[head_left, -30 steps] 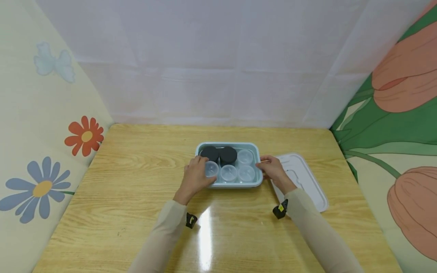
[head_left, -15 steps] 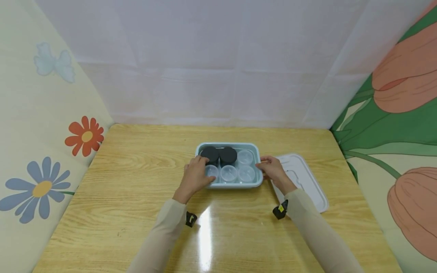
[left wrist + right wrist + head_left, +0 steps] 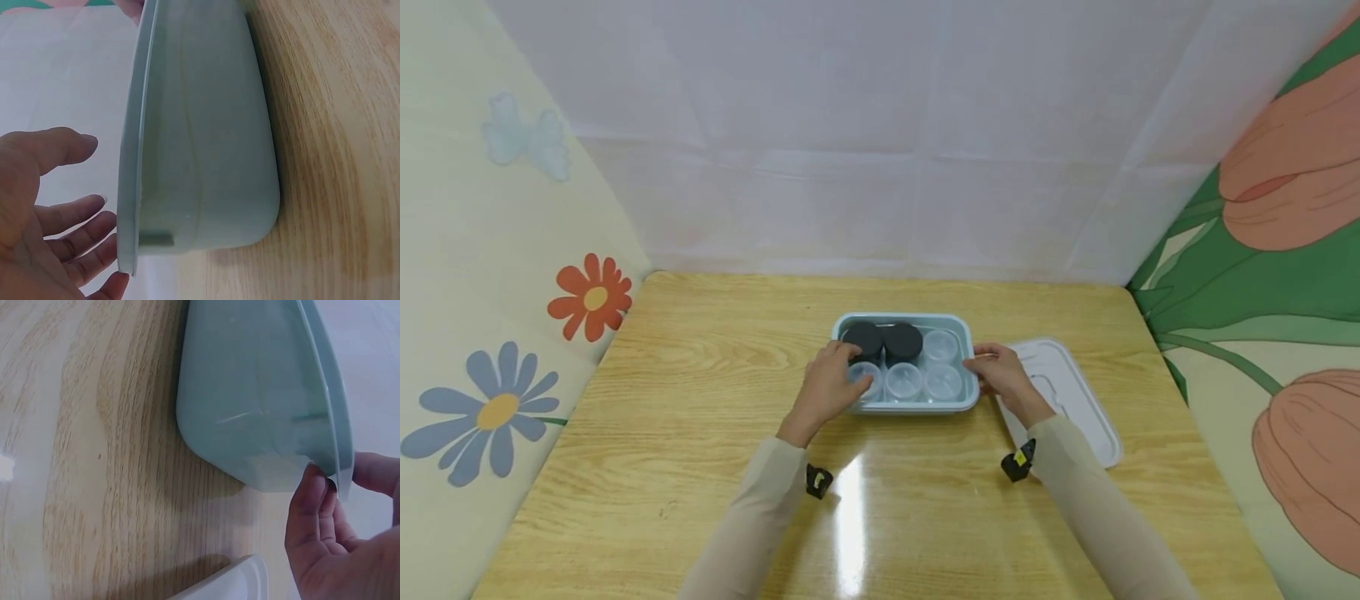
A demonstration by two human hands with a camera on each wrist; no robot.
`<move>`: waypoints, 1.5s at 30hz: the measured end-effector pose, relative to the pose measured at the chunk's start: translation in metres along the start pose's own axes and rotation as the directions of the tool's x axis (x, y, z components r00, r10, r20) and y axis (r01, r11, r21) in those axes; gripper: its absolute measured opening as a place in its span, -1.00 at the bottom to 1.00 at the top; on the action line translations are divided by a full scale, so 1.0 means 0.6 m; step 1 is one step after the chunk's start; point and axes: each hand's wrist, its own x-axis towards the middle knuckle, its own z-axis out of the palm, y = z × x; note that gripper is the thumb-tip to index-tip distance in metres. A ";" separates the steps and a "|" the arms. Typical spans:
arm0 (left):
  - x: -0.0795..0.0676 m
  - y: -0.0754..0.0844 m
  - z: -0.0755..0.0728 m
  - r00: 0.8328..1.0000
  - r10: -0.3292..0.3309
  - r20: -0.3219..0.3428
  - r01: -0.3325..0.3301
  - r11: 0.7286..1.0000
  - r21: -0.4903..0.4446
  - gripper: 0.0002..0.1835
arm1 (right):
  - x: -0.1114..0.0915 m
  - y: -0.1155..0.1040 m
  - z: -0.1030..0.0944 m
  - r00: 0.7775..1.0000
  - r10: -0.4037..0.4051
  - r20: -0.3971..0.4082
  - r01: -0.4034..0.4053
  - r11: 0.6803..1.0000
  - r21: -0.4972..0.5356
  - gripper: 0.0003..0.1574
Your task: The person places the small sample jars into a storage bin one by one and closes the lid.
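A pale blue-green plastic box (image 3: 917, 408) stands on the table, holding several clear round cups and two black round pieces (image 3: 863, 338). My left hand (image 3: 826, 385) is over the box's left end, beside the near-left clear cup (image 3: 868, 379). In the left wrist view, the left hand's (image 3: 44, 212) thumb and fingers are spread apart, holding nothing visible; the fingertips are close to the box rim. At the right end, my right hand (image 3: 1006, 382) pinches the rim; in the right wrist view its fingers (image 3: 310, 494) lie under the rim with the thumb on the opposite side.
A white lid-like tray (image 3: 1078, 408) lies on the wooden table (image 3: 700, 375) to the right, partly under the right forearm. White cloth (image 3: 880, 167) hangs behind the table, and printed flower sheets flank both sides. A small black device (image 3: 818, 481) sits on each wrist.
The near-left clear cup has sunk lower into the box. My left thumb has drawn away from it slightly. The right hand keeps its hold on the rim.
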 end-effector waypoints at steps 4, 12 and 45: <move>-0.002 0.002 -0.003 0.999 0.030 -0.041 -0.032 0.999 -0.043 -0.53 | -0.001 0.003 -0.009 1.000 0.015 -0.001 -0.015 1.000 0.019 -0.42; -0.003 0.002 -0.010 0.996 0.042 -0.080 -0.050 0.994 -0.094 -0.58 | -0.007 0.003 -0.028 1.000 0.004 0.000 -0.004 1.000 -0.011 -0.42; -0.067 0.047 -0.003 0.997 0.024 -0.077 -0.048 0.942 -0.331 -0.72 | -0.008 0.033 -0.103 0.999 -0.054 0.000 0.053 0.991 -0.121 -0.40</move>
